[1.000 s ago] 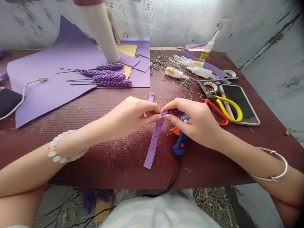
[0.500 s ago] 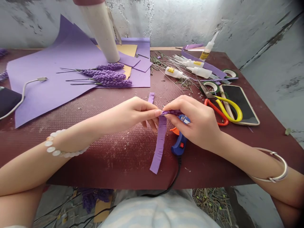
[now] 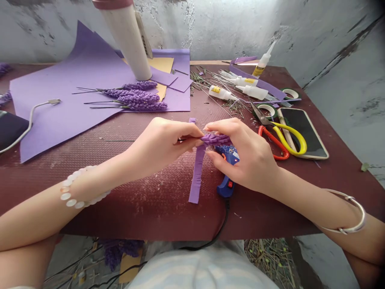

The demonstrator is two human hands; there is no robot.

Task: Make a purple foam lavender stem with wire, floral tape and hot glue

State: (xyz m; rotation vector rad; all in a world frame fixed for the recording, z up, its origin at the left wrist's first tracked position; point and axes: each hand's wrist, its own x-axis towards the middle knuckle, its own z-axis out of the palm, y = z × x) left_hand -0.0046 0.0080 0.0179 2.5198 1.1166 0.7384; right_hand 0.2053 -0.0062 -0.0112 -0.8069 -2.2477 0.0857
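Over a maroon table [image 3: 144, 208], the left hand [image 3: 161, 144] and right hand [image 3: 243, 156] pinch a half-wound paper lavender spike [image 3: 215, 139], each grip closed on it, just above the blue glue gun [image 3: 227, 176]. The fringed purple strip [image 3: 197, 172] dangles loose; slackened fingers could likely let the coil unwind.

Single head-worn view, looking forward and steeply down from close above the maroon table [image 3: 126, 208], whose near edge crosses the lower frame with the wearer's lap beneath it. Both forearms enter from the bottom corners; the grey wall [image 3: 228, 24] closes the top. No second view to compare.
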